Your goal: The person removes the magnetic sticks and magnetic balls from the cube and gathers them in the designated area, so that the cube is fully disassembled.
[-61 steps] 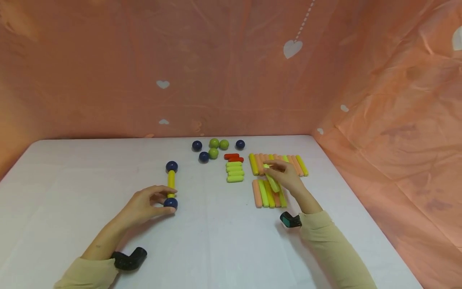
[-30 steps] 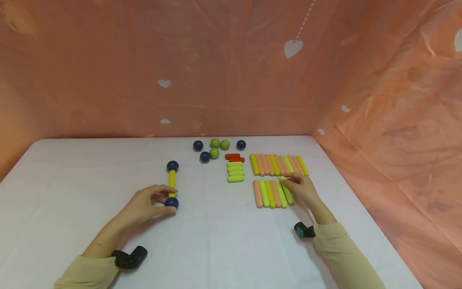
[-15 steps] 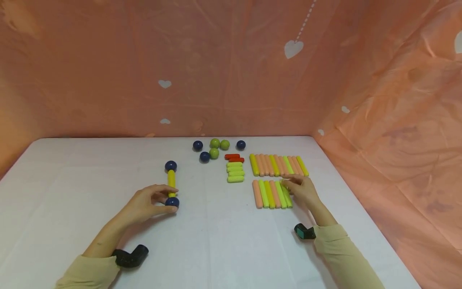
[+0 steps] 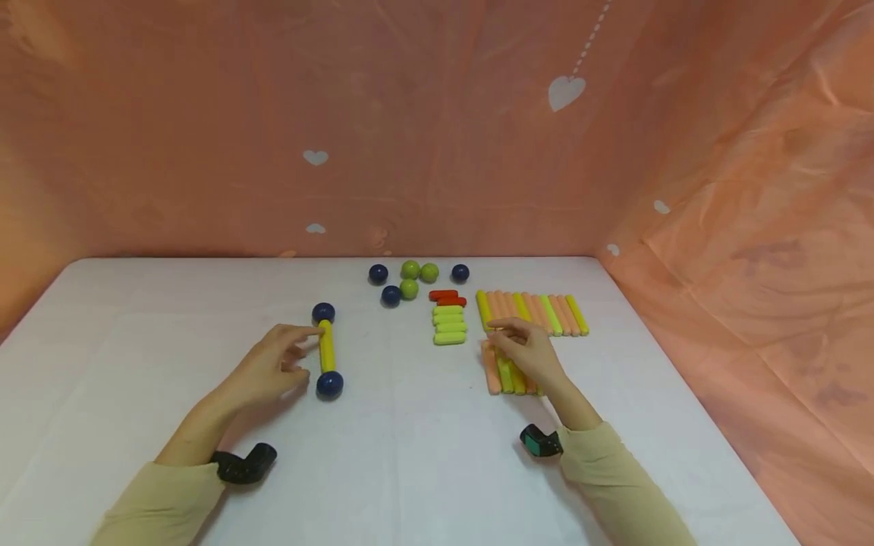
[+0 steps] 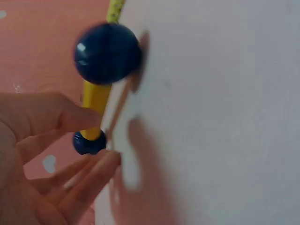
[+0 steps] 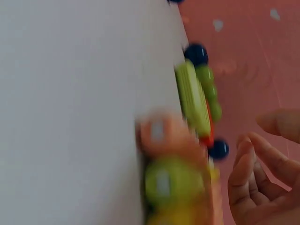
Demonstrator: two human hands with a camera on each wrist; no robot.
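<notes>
On the left of the white table, a yellow rod (image 4: 327, 349) joins two dark blue balls, the far ball (image 4: 323, 312) and the near ball (image 4: 330, 384). My left hand (image 4: 262, 371) is beside the rod, its index fingertip at the rod's far end and its thumb apart from the near ball. The left wrist view shows the near ball large, with the loosely bent left hand (image 5: 42, 136) around the rod without gripping it. My right hand (image 4: 536, 355) hovers over the near row of magnetic-looking rods (image 4: 491, 370), hiding part of it. Nothing is between the right fingers (image 6: 243, 164).
Behind the right hand lies a longer row of peach and yellow rods (image 4: 576, 315). Short light-green rods (image 4: 449, 327) and two red rods (image 4: 444, 295) lie mid-table. Loose blue balls (image 4: 378, 274) and green balls (image 4: 410, 269) sit near the back edge, before an orange cloth (image 4: 437, 152).
My left hand has let go of the near ball and moved forward along the rod. My right hand laid a green rod at the near row's right end, released it and moved left.
</notes>
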